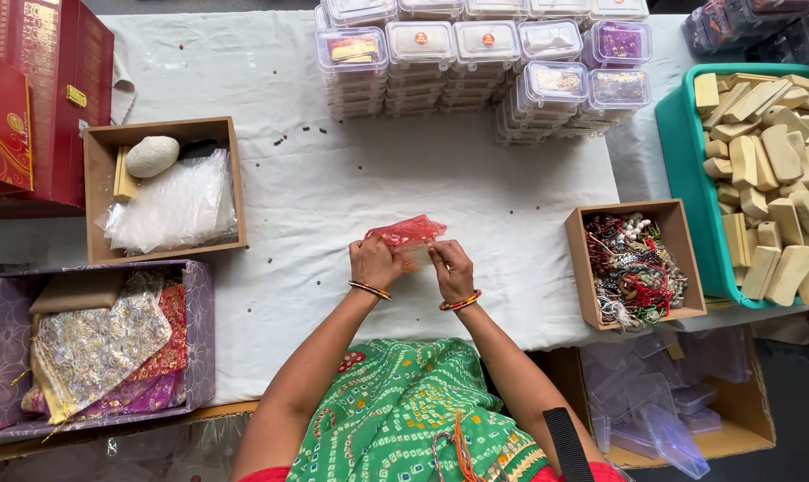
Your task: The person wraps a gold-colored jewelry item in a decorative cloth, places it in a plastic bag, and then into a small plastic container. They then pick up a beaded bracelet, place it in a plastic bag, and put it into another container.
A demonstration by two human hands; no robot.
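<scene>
My left hand (374, 261) and my right hand (452, 268) meet over the middle of the white cloth (333, 187). Between them they pinch a small clear plastic pouch with red fabric inside (409, 232). The red part sticks out above my fingers, and the lower part of the pouch is hidden by them. Both wrists wear red and gold bangles.
Stacks of clear lidded boxes (480, 62) line the far edge. A wooden box of beaded strings (634, 266) sits right, beside a green tray of tan blocks (766, 178). Left: a wooden box with plastic bags and a stone (168, 187), a purple fabric box (101, 344), red boxes (38, 98).
</scene>
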